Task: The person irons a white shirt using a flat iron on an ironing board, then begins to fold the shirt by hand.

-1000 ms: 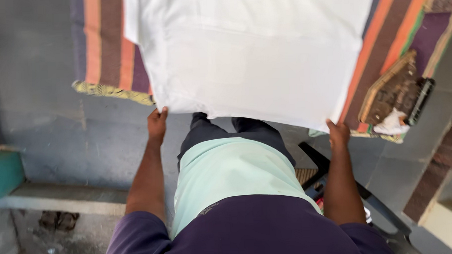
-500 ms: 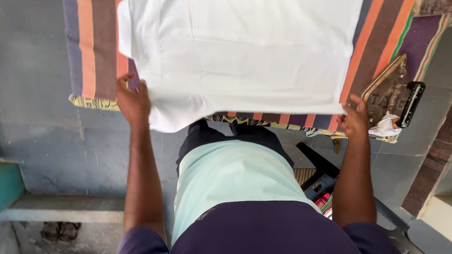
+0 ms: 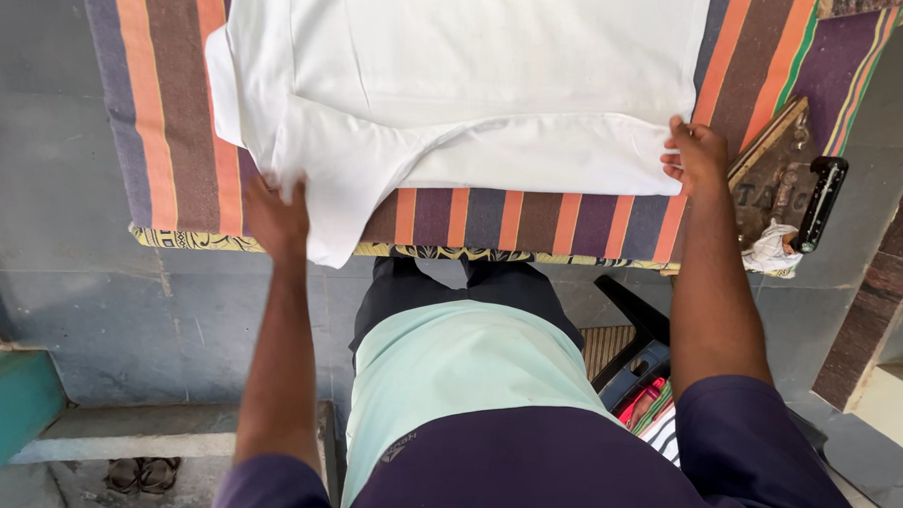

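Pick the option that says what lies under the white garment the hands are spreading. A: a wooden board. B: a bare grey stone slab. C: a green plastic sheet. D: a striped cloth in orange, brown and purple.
D: the white garment lies flat on a striped cloth, with the left hand and right hand at its near edge.

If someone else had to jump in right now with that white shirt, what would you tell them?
Left hand: on the near-left corner of the white garment, where the cloth hangs over the table edge; grip unclear.
Right hand: fingers pressed on the garment's near-right corner.
The garment lies spread on the striped cloth covering the table. An old iron sits at the table's right end, untouched.
Done: garment laid out, mostly flat.
Left: a bunched fold near the left hand needs smoothing; the hanging corner is not yet on the table.
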